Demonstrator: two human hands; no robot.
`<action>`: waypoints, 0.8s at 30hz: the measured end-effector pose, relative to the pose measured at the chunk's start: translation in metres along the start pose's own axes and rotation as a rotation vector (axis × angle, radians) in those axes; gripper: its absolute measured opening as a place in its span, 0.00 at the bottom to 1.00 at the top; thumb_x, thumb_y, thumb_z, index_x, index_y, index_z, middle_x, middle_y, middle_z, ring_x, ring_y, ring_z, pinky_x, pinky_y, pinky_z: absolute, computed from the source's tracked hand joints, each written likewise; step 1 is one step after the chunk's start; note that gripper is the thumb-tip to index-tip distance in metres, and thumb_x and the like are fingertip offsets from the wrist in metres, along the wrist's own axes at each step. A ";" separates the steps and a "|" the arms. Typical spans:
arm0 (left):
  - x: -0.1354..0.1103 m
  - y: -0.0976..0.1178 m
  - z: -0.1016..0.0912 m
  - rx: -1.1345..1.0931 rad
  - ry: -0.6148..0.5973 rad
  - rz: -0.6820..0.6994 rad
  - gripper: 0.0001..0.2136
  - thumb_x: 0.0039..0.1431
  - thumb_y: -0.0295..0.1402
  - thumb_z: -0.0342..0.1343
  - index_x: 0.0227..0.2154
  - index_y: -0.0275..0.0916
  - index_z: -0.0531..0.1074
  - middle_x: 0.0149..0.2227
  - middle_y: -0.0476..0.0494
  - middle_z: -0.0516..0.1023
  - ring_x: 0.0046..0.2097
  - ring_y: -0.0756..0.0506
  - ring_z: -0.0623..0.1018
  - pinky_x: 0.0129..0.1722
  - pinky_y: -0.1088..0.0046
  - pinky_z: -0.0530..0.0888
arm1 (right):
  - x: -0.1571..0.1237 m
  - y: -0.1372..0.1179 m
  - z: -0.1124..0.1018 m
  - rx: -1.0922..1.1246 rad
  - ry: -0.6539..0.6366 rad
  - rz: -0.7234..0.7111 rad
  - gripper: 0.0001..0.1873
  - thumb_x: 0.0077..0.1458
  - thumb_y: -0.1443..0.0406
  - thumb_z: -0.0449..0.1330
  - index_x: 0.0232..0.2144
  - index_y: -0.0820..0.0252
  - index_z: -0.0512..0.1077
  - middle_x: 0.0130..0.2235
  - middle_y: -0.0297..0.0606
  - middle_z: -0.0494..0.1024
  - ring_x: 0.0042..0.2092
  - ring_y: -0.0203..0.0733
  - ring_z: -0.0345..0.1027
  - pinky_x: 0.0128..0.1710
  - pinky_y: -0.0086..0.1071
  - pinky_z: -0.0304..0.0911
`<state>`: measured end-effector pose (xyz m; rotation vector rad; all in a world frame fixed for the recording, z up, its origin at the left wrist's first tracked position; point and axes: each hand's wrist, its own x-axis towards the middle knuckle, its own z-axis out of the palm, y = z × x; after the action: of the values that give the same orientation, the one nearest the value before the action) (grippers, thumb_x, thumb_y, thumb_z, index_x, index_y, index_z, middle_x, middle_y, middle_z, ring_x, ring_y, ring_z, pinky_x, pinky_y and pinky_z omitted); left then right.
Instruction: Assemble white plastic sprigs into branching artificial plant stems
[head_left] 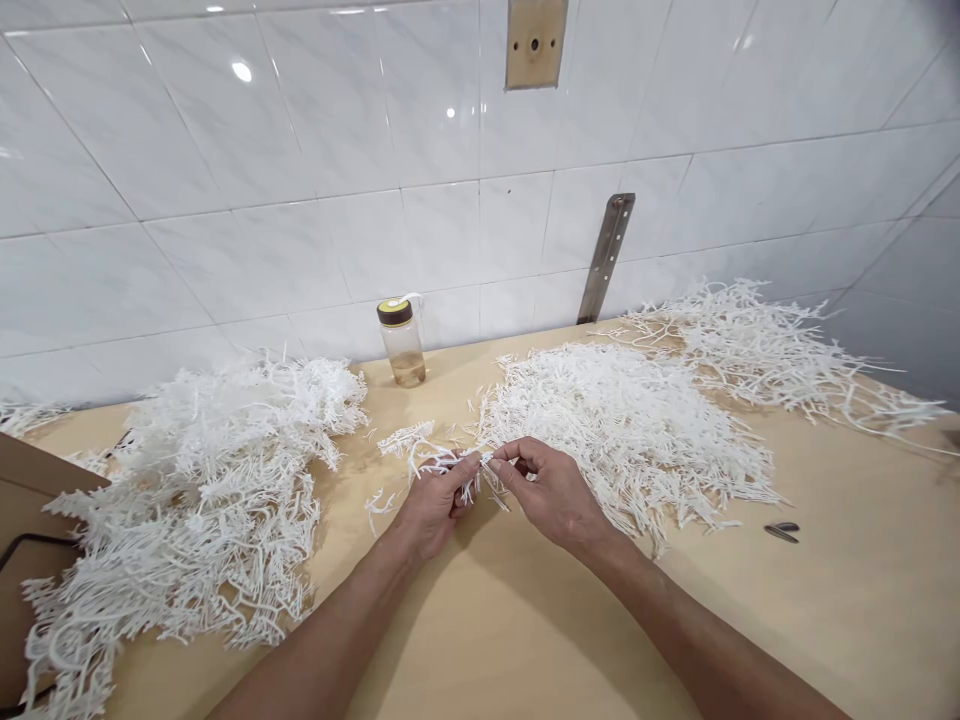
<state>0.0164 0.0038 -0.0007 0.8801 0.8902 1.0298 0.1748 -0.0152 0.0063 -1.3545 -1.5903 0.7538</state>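
Observation:
My left hand [440,500] is closed around a small bunch of thin white branching strands [429,456], the thumb pressed on top. Fingertips of my right hand [551,490] pinch the right end of the same bunch, close to the left thumb. What exactly lies between those fingertips is too small to make out. Just behind the right hand spreads a heap of short white pieces [615,420]. A few loose white bits [380,508] lie on the table left of my left hand.
A large pile of white branching strands [217,490] covers the table's left side; another pile [772,345] sits at back right. A bottle [405,350] stands near the tiled wall. A metal bracket [606,258] leans there. A small dark metal object [782,532] lies at right.

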 end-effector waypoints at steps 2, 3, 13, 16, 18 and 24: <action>0.000 0.000 0.000 -0.002 0.006 0.000 0.23 0.41 0.46 0.70 0.20 0.37 0.63 0.17 0.57 0.55 0.20 0.56 0.53 0.20 0.75 0.47 | 0.000 0.000 0.000 0.011 0.000 0.010 0.09 0.56 0.59 0.57 0.32 0.57 0.75 0.32 0.36 0.79 0.31 0.39 0.69 0.32 0.32 0.64; 0.000 -0.001 0.000 0.000 0.012 -0.001 0.23 0.41 0.46 0.70 0.20 0.37 0.63 0.16 0.57 0.55 0.20 0.56 0.54 0.20 0.75 0.47 | 0.000 0.000 0.000 0.015 0.000 0.011 0.09 0.56 0.59 0.58 0.32 0.57 0.75 0.32 0.36 0.78 0.31 0.39 0.69 0.32 0.31 0.63; 0.001 -0.003 0.000 0.025 0.019 0.011 0.22 0.43 0.46 0.69 0.20 0.38 0.62 0.16 0.58 0.55 0.20 0.55 0.54 0.20 0.76 0.48 | -0.002 0.003 0.004 -0.087 0.024 -0.064 0.08 0.58 0.61 0.55 0.31 0.57 0.70 0.29 0.35 0.75 0.29 0.38 0.67 0.29 0.31 0.59; -0.001 -0.003 0.003 0.055 0.039 0.018 0.22 0.42 0.46 0.69 0.20 0.38 0.63 0.16 0.58 0.55 0.20 0.55 0.53 0.20 0.75 0.48 | -0.002 0.005 0.005 -0.150 0.033 -0.100 0.06 0.58 0.64 0.54 0.30 0.57 0.68 0.29 0.34 0.73 0.29 0.38 0.66 0.29 0.31 0.58; -0.003 -0.004 0.007 0.093 0.085 0.033 0.21 0.42 0.46 0.69 0.20 0.38 0.64 0.16 0.58 0.56 0.20 0.55 0.54 0.20 0.75 0.50 | -0.002 0.006 0.007 -0.217 0.049 -0.140 0.06 0.58 0.65 0.53 0.29 0.57 0.67 0.29 0.34 0.72 0.30 0.38 0.65 0.30 0.31 0.58; -0.004 -0.010 0.009 0.252 0.244 0.114 0.16 0.44 0.43 0.67 0.21 0.38 0.69 0.18 0.55 0.63 0.23 0.52 0.61 0.24 0.74 0.57 | 0.004 0.011 0.004 -0.470 0.173 -0.204 0.07 0.57 0.70 0.50 0.27 0.56 0.61 0.30 0.37 0.68 0.30 0.39 0.61 0.29 0.32 0.54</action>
<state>0.0269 -0.0045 -0.0052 1.0391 1.2054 1.1569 0.1761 -0.0089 -0.0046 -1.5047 -1.7970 0.1334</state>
